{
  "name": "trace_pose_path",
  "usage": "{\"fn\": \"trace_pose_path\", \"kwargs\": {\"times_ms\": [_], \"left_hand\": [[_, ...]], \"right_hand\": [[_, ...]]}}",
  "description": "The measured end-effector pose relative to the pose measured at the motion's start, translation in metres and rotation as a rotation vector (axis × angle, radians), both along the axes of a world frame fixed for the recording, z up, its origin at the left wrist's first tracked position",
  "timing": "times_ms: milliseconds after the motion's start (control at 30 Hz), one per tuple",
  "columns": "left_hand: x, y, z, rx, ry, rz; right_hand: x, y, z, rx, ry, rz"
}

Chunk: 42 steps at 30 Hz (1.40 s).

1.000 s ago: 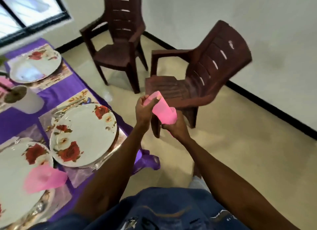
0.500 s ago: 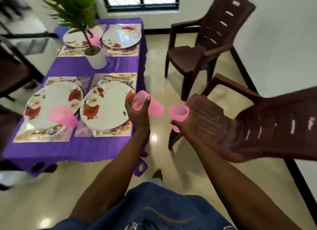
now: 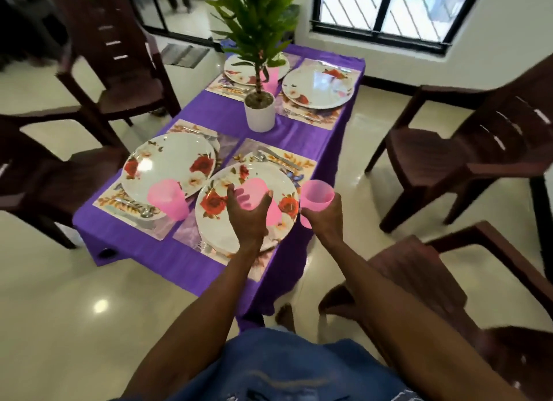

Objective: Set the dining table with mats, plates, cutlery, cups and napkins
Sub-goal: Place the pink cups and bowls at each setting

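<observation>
Cups: my left hand point(image 3: 250, 218) gripped one point(image 3: 254, 194), right hand point(image 3: 326, 218) another point(image 3: 316, 195); two cups placed, mats, plates, cutlery down on desk point(image 3: 299, 137); no napkins visible.

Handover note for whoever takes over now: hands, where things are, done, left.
Left hand holds a pink cup over the near right plate. Right hand holds a second pink cup past the table's right edge.
Done: four mats, four plates, cutlery; one cup at the near left plate, one at the far left setting behind the plant.
Left: set down both held cups; no napkins visible.
</observation>
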<state>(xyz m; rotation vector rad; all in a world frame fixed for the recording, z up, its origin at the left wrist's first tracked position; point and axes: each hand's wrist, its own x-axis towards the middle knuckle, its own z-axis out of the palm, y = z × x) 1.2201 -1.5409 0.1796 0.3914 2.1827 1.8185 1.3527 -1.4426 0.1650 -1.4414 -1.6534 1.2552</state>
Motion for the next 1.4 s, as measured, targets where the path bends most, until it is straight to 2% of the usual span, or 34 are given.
{"fn": "trace_pose_path", "kwargs": {"times_ms": [433,800,1033,1233,1400], "left_hand": [[-0.064,0.037,0.008,-0.047,-0.017,0.193],[-0.099,0.101,0.000,-0.093,0.022,0.631],[-0.083,0.162,0.007,-0.099,0.006,0.874],[-0.073,0.181,0.007,-0.145,0.015,0.980],[-0.073,0.184,0.006,-0.165,0.012,0.990]], "right_hand": [[-0.134,0.090,0.020,0.070,0.018,0.293],[-0.247,0.172,0.009,0.066,0.072,0.740],[-0.277,0.225,0.006,0.116,0.004,1.025],[-0.297,0.240,0.009,0.157,-0.087,1.207],[-0.304,0.239,0.006,0.156,-0.099,1.313]]}}
